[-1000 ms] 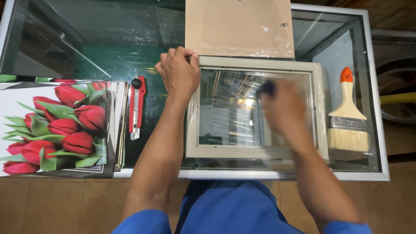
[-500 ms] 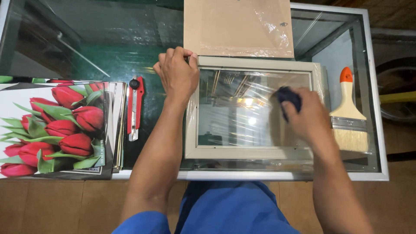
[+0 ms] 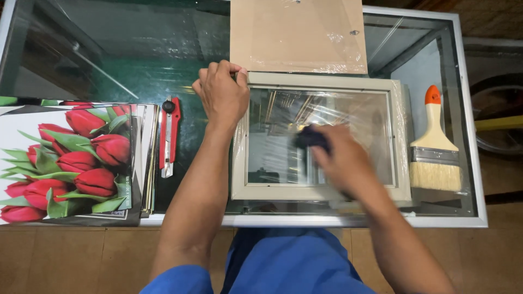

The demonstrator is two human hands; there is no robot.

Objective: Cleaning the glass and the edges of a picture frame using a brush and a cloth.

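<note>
At the far left of the glass-topped counter (image 3: 136, 49) lies a stack of prints (image 3: 71, 158), the top one showing red tulips with green leaves. Just beside its right edge rests a red utility knife (image 3: 169, 136), lying lengthwise and apart from both hands. Next comes the left hand (image 3: 220, 92), fingers curled over the upper left corner of a pale picture frame (image 3: 321, 136), pressing it down onto the counter. The frame lies flat near the counter's front edge, wrapped in clear film (the wrap wrinkles and glints across the glass). Above it, touching or just overlapping its top rail, lies a brown backing board (image 3: 297, 35), also under film. The right hand (image 3: 340, 160) is blurred over the middle of the frame's glass, closed around a small dark object (image 3: 310, 136), perhaps a cloth or pad; what it is cannot be told. At the far right, just beside the frame, lies a wide paintbrush (image 3: 434, 147) with an orange-tipped handle and pale bristles.
</note>
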